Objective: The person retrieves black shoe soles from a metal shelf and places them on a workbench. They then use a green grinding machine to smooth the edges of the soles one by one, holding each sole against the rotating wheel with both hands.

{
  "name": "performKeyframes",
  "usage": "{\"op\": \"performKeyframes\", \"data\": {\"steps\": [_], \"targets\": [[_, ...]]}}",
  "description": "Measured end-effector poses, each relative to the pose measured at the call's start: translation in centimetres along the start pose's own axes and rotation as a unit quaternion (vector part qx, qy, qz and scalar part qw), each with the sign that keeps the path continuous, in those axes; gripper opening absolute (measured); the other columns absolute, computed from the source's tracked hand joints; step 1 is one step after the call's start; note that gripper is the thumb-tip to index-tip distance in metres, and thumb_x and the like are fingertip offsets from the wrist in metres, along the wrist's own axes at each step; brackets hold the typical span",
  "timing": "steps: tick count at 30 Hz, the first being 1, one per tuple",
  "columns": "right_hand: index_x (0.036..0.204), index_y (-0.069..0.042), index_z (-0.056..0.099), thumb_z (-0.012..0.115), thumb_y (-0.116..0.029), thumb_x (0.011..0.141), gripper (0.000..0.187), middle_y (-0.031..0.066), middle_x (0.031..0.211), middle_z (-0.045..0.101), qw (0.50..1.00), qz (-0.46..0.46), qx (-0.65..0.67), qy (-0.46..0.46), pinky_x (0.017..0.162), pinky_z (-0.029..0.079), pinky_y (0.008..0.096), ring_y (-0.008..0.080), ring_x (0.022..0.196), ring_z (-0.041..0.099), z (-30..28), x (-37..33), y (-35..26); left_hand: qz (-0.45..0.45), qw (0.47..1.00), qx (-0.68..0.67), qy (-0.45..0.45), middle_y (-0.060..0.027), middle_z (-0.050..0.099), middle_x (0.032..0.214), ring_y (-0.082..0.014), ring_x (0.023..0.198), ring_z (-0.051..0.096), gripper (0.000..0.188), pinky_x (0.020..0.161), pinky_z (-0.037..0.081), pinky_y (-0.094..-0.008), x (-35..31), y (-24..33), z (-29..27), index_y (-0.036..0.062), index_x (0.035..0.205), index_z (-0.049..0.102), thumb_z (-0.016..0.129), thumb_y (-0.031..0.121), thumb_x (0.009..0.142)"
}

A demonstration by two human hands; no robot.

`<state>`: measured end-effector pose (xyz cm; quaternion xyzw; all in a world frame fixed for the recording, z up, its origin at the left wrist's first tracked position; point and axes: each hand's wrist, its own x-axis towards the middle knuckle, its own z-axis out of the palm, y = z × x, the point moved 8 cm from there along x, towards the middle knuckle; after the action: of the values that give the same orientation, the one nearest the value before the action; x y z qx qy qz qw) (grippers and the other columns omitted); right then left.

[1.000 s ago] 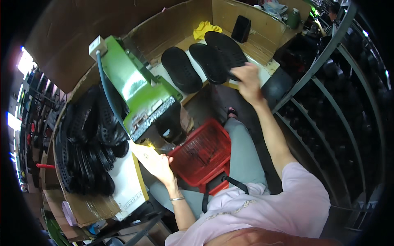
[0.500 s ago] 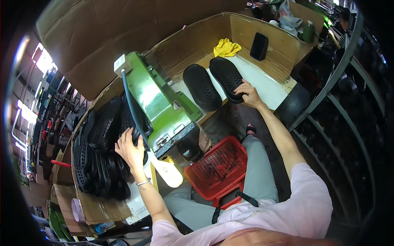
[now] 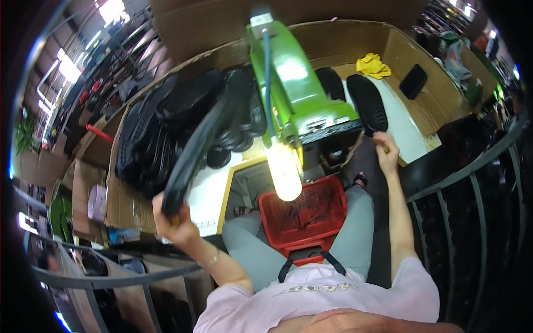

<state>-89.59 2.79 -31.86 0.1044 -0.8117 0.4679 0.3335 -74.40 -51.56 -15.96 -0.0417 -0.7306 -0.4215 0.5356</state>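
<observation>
My left hand (image 3: 176, 222) is closed around one end of a long black shoe sole (image 3: 194, 147), which stands tilted upward and is blurred by motion. A large pile of black soles (image 3: 150, 133) lies beyond it on the left. At the right, my right hand (image 3: 386, 150) has its fingers curled at the near end of another black sole (image 3: 366, 102) lying on the white tabletop (image 3: 397, 119). One more black sole (image 3: 331, 83) lies beside that one, partly hidden by the green machine (image 3: 297, 83). The machine's lit lamp (image 3: 286, 177) glows between my hands.
A red plastic basket (image 3: 302, 236) with dark scraps sits between my legs. Cardboard walls (image 3: 355, 41) edge the table. A yellow cloth (image 3: 373, 65) and a black phone-like slab (image 3: 413, 81) lie at the far right. Metal rails (image 3: 472, 166) curve past on both sides.
My left hand has taken hold of a sole by the pile and brought it up toward me. My right hand has slid to the sole's near end. The view has turned left.
</observation>
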Motion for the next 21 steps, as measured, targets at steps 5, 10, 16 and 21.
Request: {"op": "performKeyframes", "data": {"steps": [5, 10, 16, 21], "targets": [[0.133, -0.003, 0.051, 0.064, -0.006, 0.088, 0.047, 0.0155, 0.125, 0.058, 0.878, 0.265, 0.361, -0.169, 0.09, 0.051, 0.0345, 0.0259, 0.111, 0.06, 10.5, -12.6, -4.2, -0.216, 0.951, -0.217, 0.047, -0.0121, 0.058, 0.096, -0.02, 0.089, 0.058, 0.031, 0.082, 0.047, -0.0315, -10.5, -0.8, -5.6, -0.0064, 0.099, 0.059, 0.074, 0.009, 0.078], [0.153, -0.02, 0.016, 0.077, -0.033, 0.082, 0.094, 0.0162, 0.147, 0.035, 0.71, 0.323, 0.62, -0.079, 0.099, 0.045, 0.0462, 0.0298, 0.125, 0.049, 14.3, -16.4, -8.2, -0.355, 0.874, -0.262, -0.205, -0.0065, 0.059, 0.092, -0.0129, 0.082, 0.055, 0.028, 0.077, 0.045, -0.0239, -16.3, -0.7, 0.7, -0.0045, 0.097, 0.06, 0.07, -0.003, 0.071], [0.148, -0.01, 0.027, 0.08, -0.023, 0.08, 0.088, 0.0095, 0.132, 0.042, 0.912, 0.196, 0.345, 0.101, 0.102, 0.038, 0.0331, 0.02, 0.119, 0.044, 4.0, -9.7, -6.5, -0.368, 0.852, -0.3, -0.222, -0.0053, 0.063, 0.095, -0.0129, 0.087, 0.059, 0.036, 0.08, 0.048, -0.0262, -19.4, -1.7, 11.6, -0.0001, 0.101, 0.059, 0.075, -0.005, 0.069], [0.146, -0.005, 0.03, 0.085, -0.028, 0.075, 0.093, 0.0086, 0.128, 0.044, 0.931, 0.187, 0.3, 0.091, 0.1, 0.039, 0.0322, 0.0187, 0.116, 0.046, 3.3, -7.3, -5.1, -0.309, 0.871, -0.297, -0.241, -0.0046, 0.063, 0.091, -0.0131, 0.086, 0.06, 0.038, 0.079, 0.049, -0.027, -17.6, -2.0, 15.3, 0.0003, 0.098, 0.059, 0.08, -0.002, 0.066]]}}
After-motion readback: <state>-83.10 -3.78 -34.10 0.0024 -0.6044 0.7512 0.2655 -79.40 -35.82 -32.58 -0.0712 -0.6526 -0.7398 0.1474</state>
